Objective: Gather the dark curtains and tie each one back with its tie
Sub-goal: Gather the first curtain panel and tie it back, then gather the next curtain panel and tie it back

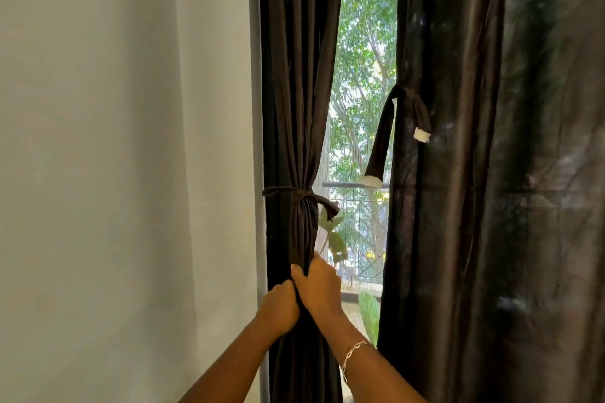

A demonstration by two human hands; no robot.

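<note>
Left hand (281, 308) — fingers curled tight round the gathered left curtain (301, 108), below its knotted tie (296, 196). Right hand (320, 288) — gripping the same bundle, just above. Right curtain (451, 173) ungathered, its loose tie (380, 141) dangling.

Both bare forearms rise from the lower edge and converge, the left hand (280, 307) and the right hand (319, 288) meeting side by side and touching, the right set slightly higher. Left hand: fist closed, knuckles toward the camera, fingers curled round the gathered folds of the dark curtain (294, 108). Right hand: back of hand in view, fingers wrapped round the same folds, thumb laid up against the fabric; a chain bracelet (352, 352) sits on the right wrist
</note>
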